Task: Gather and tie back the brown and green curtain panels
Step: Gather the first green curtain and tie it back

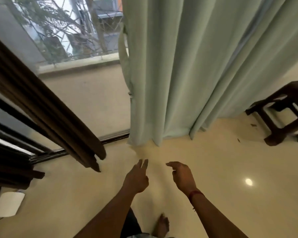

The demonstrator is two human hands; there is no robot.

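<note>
A pale green curtain panel (179, 74) hangs in loose folds from the top centre down to the floor. A dark brown curtain panel (41, 103) hangs bunched along the left, its hem just above the floor. My left hand (136, 177) reaches forward below the green hem with two fingers extended, touching nothing. My right hand (182, 176) is beside it, fingers loosely curved and empty, a red thread on its wrist. Both hands are short of the curtains.
A glass door (86, 100) with a dark floor track shows a balcony between the panels. A dark wooden stool (282, 114) stands at right. A white object (7, 203) lies at lower left. My bare foot (162, 225) is on the glossy cream floor.
</note>
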